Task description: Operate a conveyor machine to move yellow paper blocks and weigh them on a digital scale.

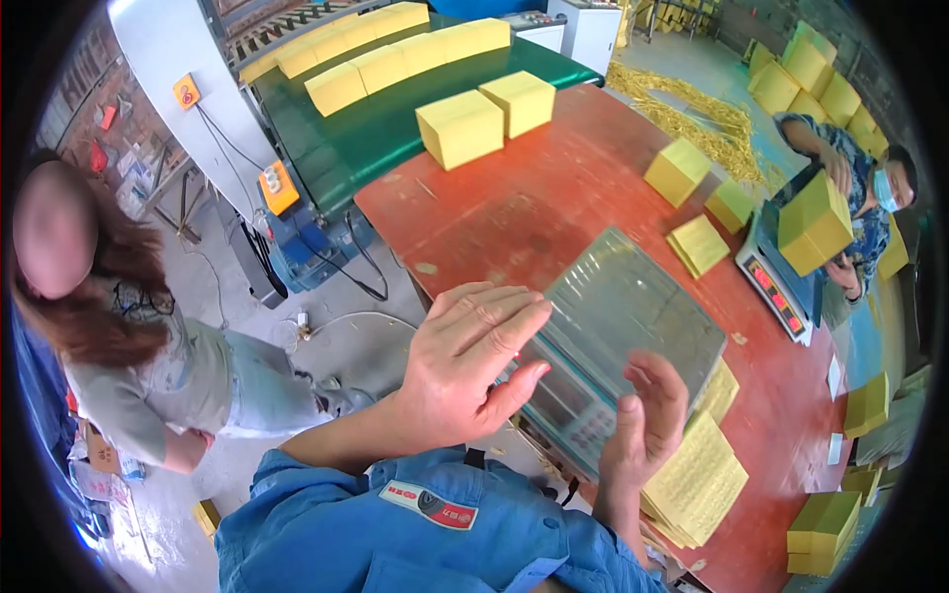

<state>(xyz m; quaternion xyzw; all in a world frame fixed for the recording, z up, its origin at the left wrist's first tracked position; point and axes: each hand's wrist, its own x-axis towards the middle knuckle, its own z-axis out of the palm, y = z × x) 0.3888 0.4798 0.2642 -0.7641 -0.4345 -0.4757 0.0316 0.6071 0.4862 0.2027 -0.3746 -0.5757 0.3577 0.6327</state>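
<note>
My left hand [473, 354] is raised in front of my chest with its fingers stretched out side by side, and nothing is in it. It hovers by the left edge of a weighing scale [638, 311] with a shiny plastic-covered platform. My right hand [645, 423] is open too, fingers slightly bent and thumb apart, over the scale's near right corner. Beside that hand lies an uneven stack of yellow paper [700, 484], partly hidden by it. The scale's display and keys are partly covered by my hands.
Two yellow paper blocks [460, 130] stand on the red table [474, 222] near a green conveyor belt [341, 163] carrying more blocks. At right, a co-worker [825, 148] holds a yellow block [816, 222] over another scale [776, 287]. A person [148, 346] stands at left.
</note>
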